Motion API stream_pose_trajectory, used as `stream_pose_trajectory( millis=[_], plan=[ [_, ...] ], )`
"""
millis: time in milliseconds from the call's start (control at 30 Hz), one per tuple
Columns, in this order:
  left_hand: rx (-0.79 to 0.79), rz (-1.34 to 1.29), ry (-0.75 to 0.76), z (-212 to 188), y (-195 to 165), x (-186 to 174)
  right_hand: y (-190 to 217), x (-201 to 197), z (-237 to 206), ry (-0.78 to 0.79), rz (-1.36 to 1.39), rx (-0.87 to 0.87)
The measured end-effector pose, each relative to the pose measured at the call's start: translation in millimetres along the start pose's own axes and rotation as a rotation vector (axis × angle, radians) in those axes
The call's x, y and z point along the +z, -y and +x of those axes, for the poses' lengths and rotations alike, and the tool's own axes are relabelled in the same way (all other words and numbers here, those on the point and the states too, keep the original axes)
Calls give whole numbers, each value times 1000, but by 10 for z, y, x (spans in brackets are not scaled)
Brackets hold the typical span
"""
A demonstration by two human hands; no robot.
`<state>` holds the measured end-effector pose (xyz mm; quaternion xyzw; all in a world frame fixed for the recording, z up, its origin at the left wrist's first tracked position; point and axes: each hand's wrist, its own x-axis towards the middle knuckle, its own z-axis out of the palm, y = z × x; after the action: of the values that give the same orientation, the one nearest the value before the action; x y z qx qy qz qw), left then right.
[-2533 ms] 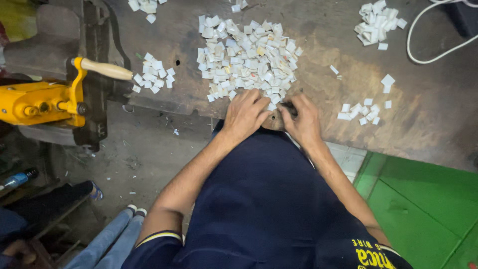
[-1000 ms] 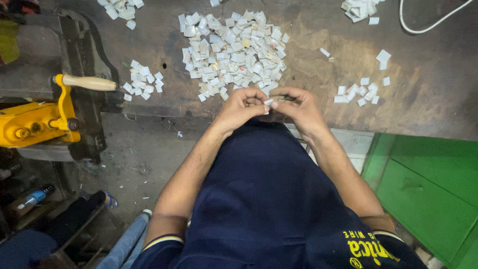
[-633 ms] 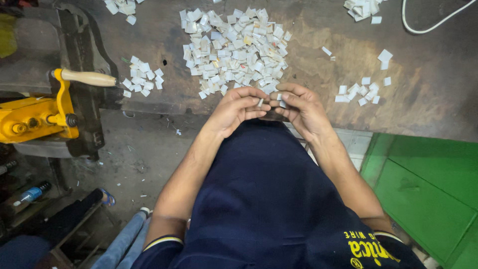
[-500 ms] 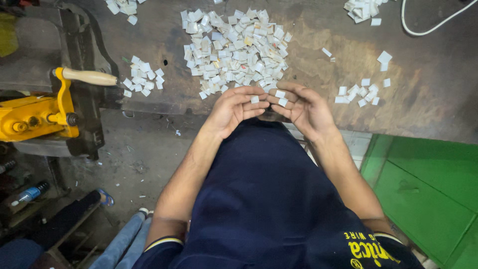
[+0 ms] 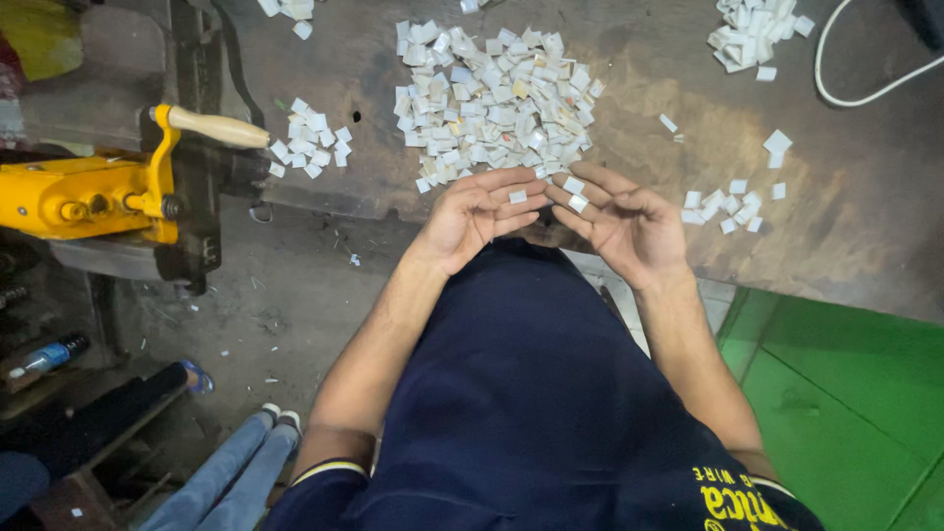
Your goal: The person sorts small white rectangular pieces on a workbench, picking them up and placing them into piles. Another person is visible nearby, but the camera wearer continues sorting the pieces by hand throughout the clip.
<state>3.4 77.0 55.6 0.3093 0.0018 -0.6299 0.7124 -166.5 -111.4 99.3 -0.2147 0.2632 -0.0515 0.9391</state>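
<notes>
- A few small white squares (image 5: 575, 193) lie on the fingertips of the two hands, at the near edge of the big heap of white squares (image 5: 489, 98); one sits on the left fingers and about two on the right.
- The left hand (image 5: 475, 211) is palm up, its fingers loosely curled and spread, so it is open and cradles a square instead of pinching it.
- The right hand (image 5: 621, 218) is also palm up and open, with its fingers stretched toward the left hand; the fingertips of the two hands nearly meet just below the heap.
- Both hands hover over the front edge of the worn brown worktop (image 5: 865, 236), which carries the heap.
- Right of the heap, a thin scatter of squares (image 5: 733, 202) lies on the worktop, near the right hand.
- Farther right of the heap and up toward the top edge sits another small pile (image 5: 752, 34), with a white cable (image 5: 860, 93) curving beside it.
- Left of the heap, a smaller cluster of squares (image 5: 313, 146) lies near the worktop's left end.
- Beyond that cluster, well left of the heap, stands a yellow hand-cranked machine (image 5: 84, 197) with a pale wooden handle (image 5: 216, 128).
- Below the heap, the person's dark blue shirt (image 5: 521, 393) fills the foreground.
- Low and far left of the heap, someone else's legs in blue jeans (image 5: 231, 472) show above the grey floor.
- No container shows in this view; all the squares lie loose.
</notes>
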Motion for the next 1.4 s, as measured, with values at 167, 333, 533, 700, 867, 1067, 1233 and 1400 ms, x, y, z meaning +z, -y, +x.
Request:
stream_pose_trajectory(
  millis=[167,333,533,700,867,1067,1233,1400],
  plan=[
    [38,-25,94,26,23,-90,3,-7,33,57,42,2],
    [-25,-134,-31,163,179,-110,-58,106,56,119,-170,-126],
    [-28,-237,-65,295,300,-77,-207,256,42,171,-559,-152],
    [-23,-234,-48,263,219,-94,-79,118,53,61,-503,-459],
    [6,-276,62,203,158,-124,103,-121,68,-210,-502,-484],
    [21,-290,130,168,157,-244,-25,-266,119,-356,-630,-453],
    [38,-365,171,123,162,-298,-204,-262,214,-311,-703,-432],
    [86,-415,180,47,57,-189,-224,-240,260,-273,-710,-414]
  ],
)
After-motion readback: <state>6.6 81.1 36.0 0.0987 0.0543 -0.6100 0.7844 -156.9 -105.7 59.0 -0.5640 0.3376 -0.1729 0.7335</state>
